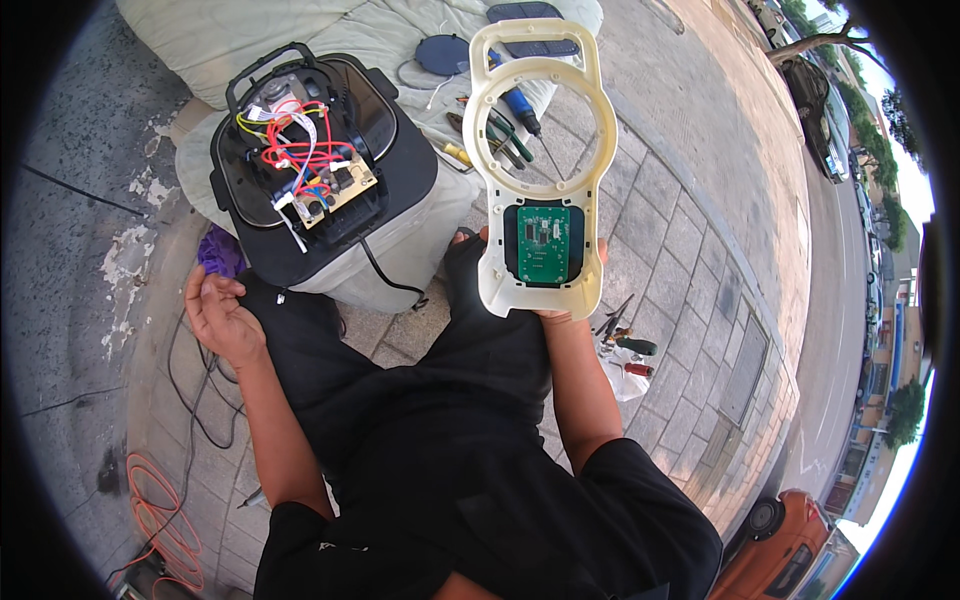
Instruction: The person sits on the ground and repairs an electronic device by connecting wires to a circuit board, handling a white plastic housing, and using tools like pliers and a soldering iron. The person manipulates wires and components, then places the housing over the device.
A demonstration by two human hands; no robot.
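Observation:
My right hand (566, 316) grips the lower end of a cream plastic housing (490, 240) from beneath, holding it up. The housing has a large round opening and a green circuit board (543, 245) set in its lower part. Most of that hand is hidden behind it. My left hand (222, 318) is palm up with loosely bent fingers apart, beside a purple cloth (220, 252); I cannot tell whether they touch. In front of me stands a boxy black appliance (405, 150), its top exposing red, white and yellow wires (300, 140) and a tan circuit board (345, 188).
Pliers (512, 140) and a blue-handled tool (520, 108) lie beyond the housing, near a pale cloth cover (250, 30). Screwdrivers (636, 347) rest on a white bag at right. An orange cable (160, 520) coils at lower left. Parked cars (785, 550) line the street.

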